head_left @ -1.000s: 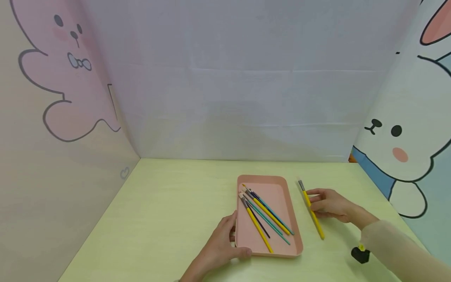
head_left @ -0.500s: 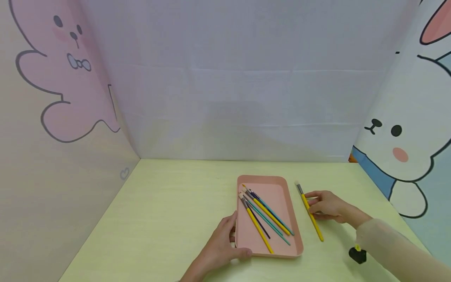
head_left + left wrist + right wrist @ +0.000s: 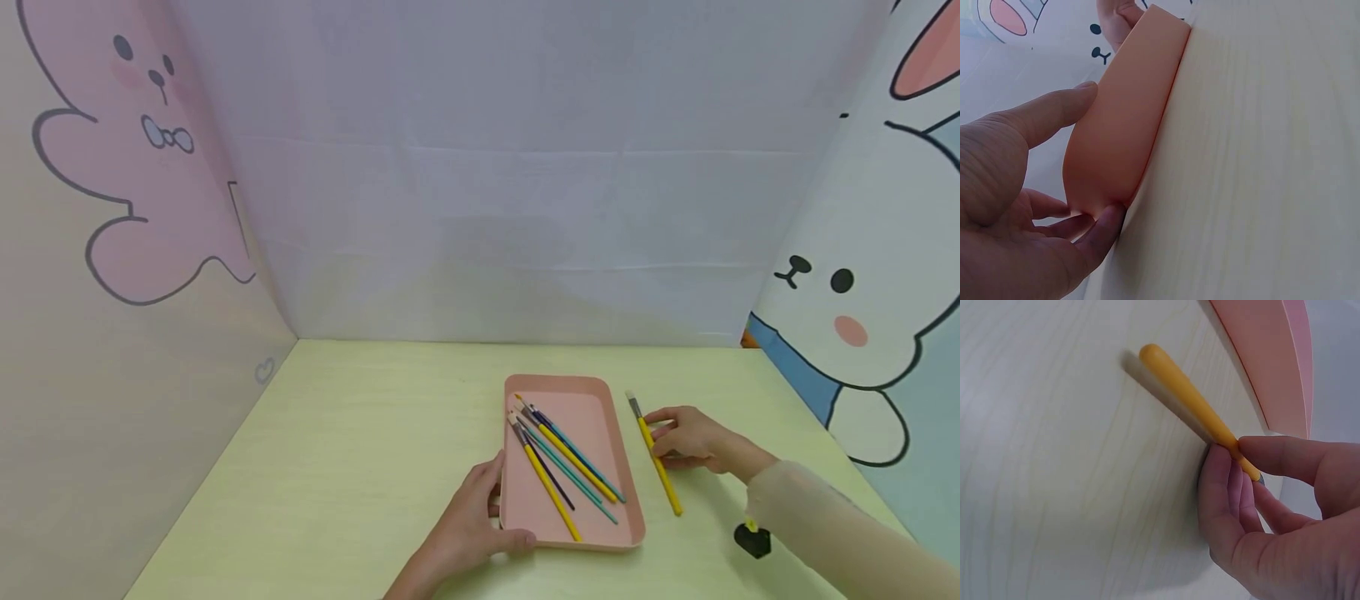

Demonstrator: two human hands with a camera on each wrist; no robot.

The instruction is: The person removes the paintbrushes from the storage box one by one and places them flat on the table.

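Note:
My left hand point(image 3: 468, 517) holds the near left corner of a pink tray point(image 3: 588, 412), its thumb along the near side and its fingers at the left side. In the left wrist view the tray's wall point(image 3: 1125, 112) sits between thumb and fingers. Inside the tray lie several paintbrushes point(image 3: 553, 487) with yellow, teal, blue and dark handles, slanting with bristles away from me. Right of the tray, my right hand point(image 3: 693, 440) pinches a yellow paintbrush point(image 3: 663, 479) mid-handle between thumb and fingers. Its pale bristles point to the back, and the handle's rounded end point(image 3: 1160, 359) casts a shadow on the table.
The pale wooden table point(image 3: 360, 450) runs back to a white wall sheet point(image 3: 480, 208). Cartoon-printed sheets stand left and right. A small black object point(image 3: 752, 540) with a yellow part shows below the right sleeve point(image 3: 810, 500).
My right hand and its yellow paintbrush have shifted slightly left, closer to the tray, with the bristle end coming a little nearer to me. The left hand and tray stay in place.

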